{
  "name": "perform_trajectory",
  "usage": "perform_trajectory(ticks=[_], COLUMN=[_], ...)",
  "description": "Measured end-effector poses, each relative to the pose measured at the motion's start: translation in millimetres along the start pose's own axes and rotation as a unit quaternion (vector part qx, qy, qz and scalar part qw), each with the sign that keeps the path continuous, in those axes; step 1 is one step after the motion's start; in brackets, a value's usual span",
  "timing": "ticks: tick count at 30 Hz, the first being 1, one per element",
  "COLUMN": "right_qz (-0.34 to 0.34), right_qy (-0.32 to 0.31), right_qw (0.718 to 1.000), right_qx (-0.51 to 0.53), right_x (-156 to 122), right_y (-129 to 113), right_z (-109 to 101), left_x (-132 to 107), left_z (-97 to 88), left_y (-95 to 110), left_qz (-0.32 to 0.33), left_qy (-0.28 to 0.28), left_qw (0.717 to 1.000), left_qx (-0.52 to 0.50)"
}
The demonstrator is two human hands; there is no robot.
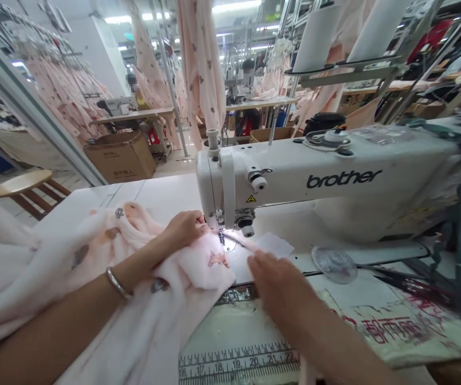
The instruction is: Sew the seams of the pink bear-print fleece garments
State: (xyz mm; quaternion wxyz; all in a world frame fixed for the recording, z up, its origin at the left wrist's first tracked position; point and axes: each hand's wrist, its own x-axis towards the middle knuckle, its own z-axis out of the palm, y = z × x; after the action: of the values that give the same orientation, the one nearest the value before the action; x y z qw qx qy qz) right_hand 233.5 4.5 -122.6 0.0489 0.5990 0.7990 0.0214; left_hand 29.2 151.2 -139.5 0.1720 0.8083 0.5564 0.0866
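While hands [186, 226] work fabric [192, 270], carton [122, 159] contents are unclear.

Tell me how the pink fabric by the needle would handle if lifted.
The pink fabric will probably flop, as it lies in soft, rounded folds. It may also drag, since its bulk spreads well left of the sewing machine.

White table [162, 195] | sewing machine [286, 174] | pale pink fabric [198, 270] | clear disc [334, 264] | ruler strip, front edge [240, 368]
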Motion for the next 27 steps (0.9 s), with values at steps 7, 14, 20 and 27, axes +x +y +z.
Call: perform_trajectory(ticks=[7, 14, 20, 27], right_qz=[-0.053, -0.179, 0.014, -0.015], right_qy=[0.146, 0.265, 0.055, 0.095], right_qw=[0.988, 0.824, 0.671, 0.818], right_qx=[-0.007, 0.468, 0.739, 0.567], right_x=[-12, -41, -50, -45], right_y=[10, -101, -92, -40], right_z=[-34, -38, -49, -24], left_x=[-72, -196, -212, -169], left_z=[-107.4, -99.6, -88.6, -87.8], left_y=[-27, 52, 61, 30], left_qz=[-0.096, -0.022, -0.03, -0.078], left_qy=[-0.019, -0.033, -0.034, 0.051], left_qw=[0.995, 0.98, 0.974, 0.987], left_qx=[-0.001, -0.195, -0.223, -0.134])
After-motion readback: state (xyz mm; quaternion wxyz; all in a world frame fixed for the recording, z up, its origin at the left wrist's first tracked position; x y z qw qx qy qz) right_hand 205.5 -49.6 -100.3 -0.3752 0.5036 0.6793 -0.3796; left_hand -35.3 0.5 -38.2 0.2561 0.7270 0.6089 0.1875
